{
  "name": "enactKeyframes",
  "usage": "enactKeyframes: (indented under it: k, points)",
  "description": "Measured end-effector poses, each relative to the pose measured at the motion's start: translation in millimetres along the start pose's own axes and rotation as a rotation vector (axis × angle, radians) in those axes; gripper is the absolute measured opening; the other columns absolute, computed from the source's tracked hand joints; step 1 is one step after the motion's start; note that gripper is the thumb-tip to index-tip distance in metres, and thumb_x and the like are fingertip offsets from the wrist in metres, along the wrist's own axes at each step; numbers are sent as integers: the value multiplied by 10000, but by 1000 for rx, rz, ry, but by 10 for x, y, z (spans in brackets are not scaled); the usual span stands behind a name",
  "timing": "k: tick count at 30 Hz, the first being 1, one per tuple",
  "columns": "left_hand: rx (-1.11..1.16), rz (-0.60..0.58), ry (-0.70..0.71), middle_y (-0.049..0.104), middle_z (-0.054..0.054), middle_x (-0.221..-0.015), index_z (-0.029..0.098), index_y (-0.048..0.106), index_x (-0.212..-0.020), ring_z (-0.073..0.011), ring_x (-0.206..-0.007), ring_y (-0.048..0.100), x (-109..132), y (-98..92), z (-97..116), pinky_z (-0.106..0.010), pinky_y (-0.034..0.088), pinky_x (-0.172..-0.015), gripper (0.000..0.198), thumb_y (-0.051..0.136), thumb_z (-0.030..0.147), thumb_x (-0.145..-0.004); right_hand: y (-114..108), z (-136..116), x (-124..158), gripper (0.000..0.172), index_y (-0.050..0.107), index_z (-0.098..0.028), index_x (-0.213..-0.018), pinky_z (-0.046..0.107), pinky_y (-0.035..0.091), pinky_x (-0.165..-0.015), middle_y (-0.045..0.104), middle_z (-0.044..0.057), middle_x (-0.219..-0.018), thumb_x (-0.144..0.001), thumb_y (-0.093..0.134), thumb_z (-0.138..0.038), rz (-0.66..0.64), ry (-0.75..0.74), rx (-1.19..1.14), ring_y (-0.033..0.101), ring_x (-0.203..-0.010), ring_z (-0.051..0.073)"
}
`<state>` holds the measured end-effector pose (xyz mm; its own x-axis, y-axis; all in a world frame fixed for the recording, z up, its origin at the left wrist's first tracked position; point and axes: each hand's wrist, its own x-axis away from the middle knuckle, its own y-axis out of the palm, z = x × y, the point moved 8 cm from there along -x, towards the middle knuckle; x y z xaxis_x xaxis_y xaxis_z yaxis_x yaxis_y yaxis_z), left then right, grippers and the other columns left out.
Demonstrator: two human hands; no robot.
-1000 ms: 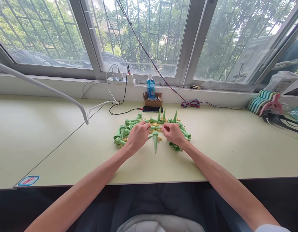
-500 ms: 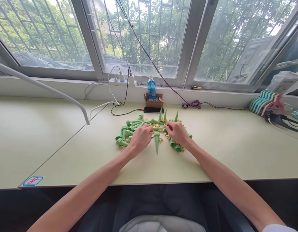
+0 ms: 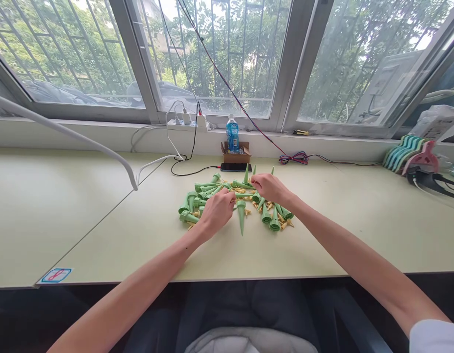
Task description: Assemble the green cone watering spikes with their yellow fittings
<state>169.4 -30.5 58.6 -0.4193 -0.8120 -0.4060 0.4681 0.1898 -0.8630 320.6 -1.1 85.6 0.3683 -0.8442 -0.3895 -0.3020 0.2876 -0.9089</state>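
My left hand (image 3: 220, 208) is closed around one end of a green plastic plant watering spike (image 3: 243, 195), which points to the right. At the back right of the pile, my right hand (image 3: 268, 187) has its fingers pinched together; whatever is between them is hidden. Loose green spikes (image 3: 191, 216) with ribbed caps lie in a heap around the left hand. More spikes (image 3: 274, 224) with open round ends lie below the right hand, among small yellow valve pieces (image 3: 285, 224). One separate spike (image 3: 241, 218) lies between the hands, its tip toward me. A few spikes (image 3: 246, 174) stand tip up behind.
Behind the pile lie a black phone (image 3: 236, 167) on a cable and a small cardboard box (image 3: 236, 156) with a blue-labelled bottle (image 3: 232, 135). A bundled cable (image 3: 293, 157) rests near the sill. Coloured hangers (image 3: 411, 156) stand far right; a white bent tube (image 3: 102, 147) crosses the left.
My right hand has moved up and away from the end of the held spike, toward the back of the pile. My left hand keeps the spike in nearly the same place.
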Motion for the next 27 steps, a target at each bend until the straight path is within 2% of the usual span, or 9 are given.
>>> enactKeyframes:
  k: [5, 9, 15, 23, 27]
  points:
    - [5, 11, 1, 624, -70, -873, 188, 659, -831, -188, -683, 578, 3, -9, 3, -286, 371, -584, 183, 485, 196, -885, 244, 130, -177, 185, 647, -163, -680, 262, 266, -576, 633, 74, -769, -813, 536, -98, -155, 19, 37, 505, -661, 144]
    - [11, 16, 9, 621, -66, -854, 186, 653, -810, -184, -674, 571, 6, -18, 9, -287, 369, -580, 184, 486, 196, -885, 357, 131, -249, 168, 690, -163, -677, 265, 288, -589, 661, 93, -797, -776, 575, -91, -196, 7, 90, 549, -713, 162]
    - [29, 18, 11, 622, -74, -868, 187, 660, -822, -179, -672, 571, 17, -15, -2, -291, 384, -594, 194, 482, 222, -891, 427, 154, -273, 156, 710, -168, -660, 269, 289, -554, 678, 98, -794, -715, 607, -66, -261, 55, 106, 564, -686, 171]
    - [28, 18, 19, 611, -62, -842, 190, 653, -811, -176, -656, 556, 18, -7, -4, -286, 374, -589, 207, 466, 216, -896, 476, 154, -296, 169, 699, -161, -659, 258, 307, -559, 677, 93, -806, -718, 599, -39, -283, 49, 74, 557, -686, 162]
    - [36, 18, 12, 607, -59, -839, 188, 646, -805, -170, -647, 546, 19, -16, -4, -279, 360, -585, 205, 470, 221, -903, 437, 140, -304, 165, 676, -151, -688, 256, 319, -603, 652, 97, -838, -791, 565, -82, -219, 17, 50, 551, -728, 160]
